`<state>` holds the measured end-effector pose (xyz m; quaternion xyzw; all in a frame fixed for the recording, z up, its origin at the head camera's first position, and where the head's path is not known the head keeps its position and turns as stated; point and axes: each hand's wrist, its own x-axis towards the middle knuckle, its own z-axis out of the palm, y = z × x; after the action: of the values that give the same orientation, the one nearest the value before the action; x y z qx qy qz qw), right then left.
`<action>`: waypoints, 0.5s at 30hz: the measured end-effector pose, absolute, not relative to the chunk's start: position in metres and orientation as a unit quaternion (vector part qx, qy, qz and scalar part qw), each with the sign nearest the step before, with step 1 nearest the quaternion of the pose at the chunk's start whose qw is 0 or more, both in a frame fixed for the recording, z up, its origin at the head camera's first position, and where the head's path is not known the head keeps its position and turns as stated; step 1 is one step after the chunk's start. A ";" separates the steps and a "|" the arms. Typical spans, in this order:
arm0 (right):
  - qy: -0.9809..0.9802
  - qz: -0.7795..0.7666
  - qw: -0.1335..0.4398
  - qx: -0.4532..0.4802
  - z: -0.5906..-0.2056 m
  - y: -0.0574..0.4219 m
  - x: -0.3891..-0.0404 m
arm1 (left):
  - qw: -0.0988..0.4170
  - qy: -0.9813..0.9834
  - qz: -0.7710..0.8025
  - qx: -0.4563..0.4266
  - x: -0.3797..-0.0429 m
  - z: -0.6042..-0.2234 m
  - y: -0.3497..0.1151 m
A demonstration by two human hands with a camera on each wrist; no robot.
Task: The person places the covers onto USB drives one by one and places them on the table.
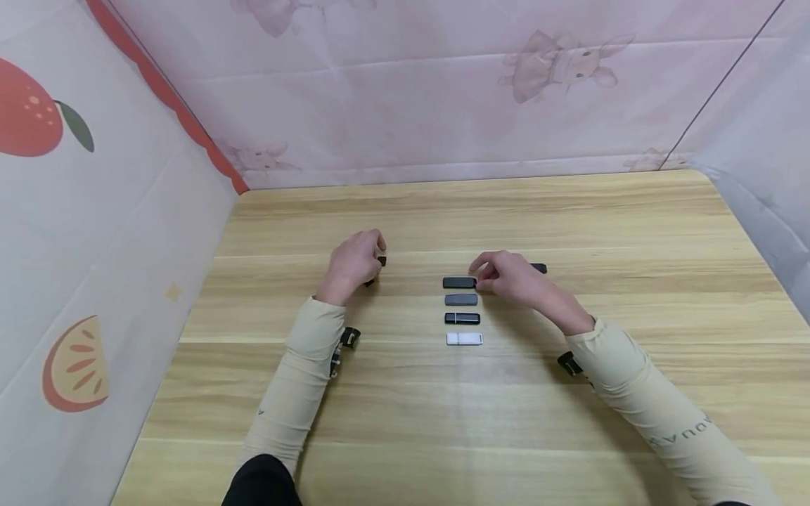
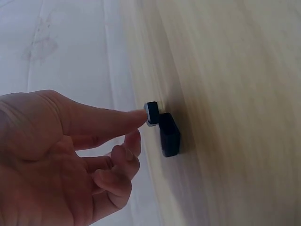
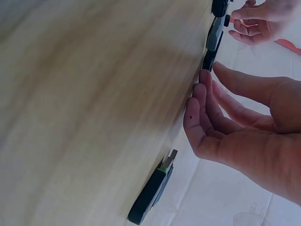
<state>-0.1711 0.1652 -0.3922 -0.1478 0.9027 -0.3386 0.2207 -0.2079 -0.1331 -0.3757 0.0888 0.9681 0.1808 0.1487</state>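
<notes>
In the head view, four small sticks lie in a column: a black USB stick (image 1: 459, 282) at the far end, a grey stick (image 1: 461, 299), a black stick with a pale band (image 1: 462, 318) and a white stick (image 1: 465, 339). My right hand (image 1: 514, 280) pinches the right end of the far black one between thumb and fingertips. To the left, my left hand (image 1: 356, 261) holds a small dark block (image 2: 151, 113) at its thumb tip. Close by lies another dark piece (image 2: 169, 135); whether the two touch is unclear.
Behind my right hand is a dark USB stick (image 1: 539, 268), its metal plug and a green edge showing in the right wrist view. The wooden table (image 1: 405, 422) meets a pink printed sheet (image 1: 430, 112) at the back and a white sheet (image 1: 145, 211) on the left.
</notes>
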 end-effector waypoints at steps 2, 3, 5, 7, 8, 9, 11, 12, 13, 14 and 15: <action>0.902 -0.340 0.219 -0.150 -0.392 0.166 -0.171 | 0.153 0.968 0.179 0.085 -0.209 -0.377 -0.133; 0.902 -0.341 0.219 -0.150 -0.392 0.166 -0.171 | 0.155 0.968 0.179 0.082 -0.209 -0.378 -0.133; 0.901 -0.342 0.217 -0.152 -0.392 0.167 -0.171 | 0.160 0.968 0.180 0.075 -0.209 -0.379 -0.133; 0.901 -0.343 0.215 -0.154 -0.392 0.167 -0.171 | 0.166 0.967 0.183 0.069 -0.210 -0.380 -0.134; 0.901 -0.344 0.214 -0.154 -0.392 0.167 -0.171 | 0.168 0.966 0.183 0.066 -0.210 -0.381 -0.134; 0.901 -0.345 0.214 -0.153 -0.392 0.168 -0.171 | 0.168 0.967 0.182 0.066 -0.210 -0.381 -0.134; 0.901 -0.347 0.211 -0.151 -0.392 0.169 -0.170 | 0.169 0.967 0.181 0.067 -0.211 -0.382 -0.135; 0.901 -0.348 0.209 -0.149 -0.392 0.169 -0.170 | 0.168 0.967 0.181 0.068 -0.212 -0.383 -0.135; 0.902 -0.349 0.206 -0.147 -0.391 0.170 -0.170 | 0.169 0.966 0.181 0.069 -0.212 -0.383 -0.135; 0.904 -0.349 0.203 -0.143 -0.391 0.171 -0.170 | 0.169 0.966 0.181 0.070 -0.212 -0.384 -0.135; 0.905 -0.348 0.200 -0.140 -0.391 0.172 -0.170 | 0.169 0.966 0.182 0.071 -0.213 -0.384 -0.136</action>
<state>-0.1704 0.1720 -0.3906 -0.1400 0.9053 -0.3478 0.1996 -0.2127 -0.1356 -0.3840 0.0707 0.9661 0.1815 0.1694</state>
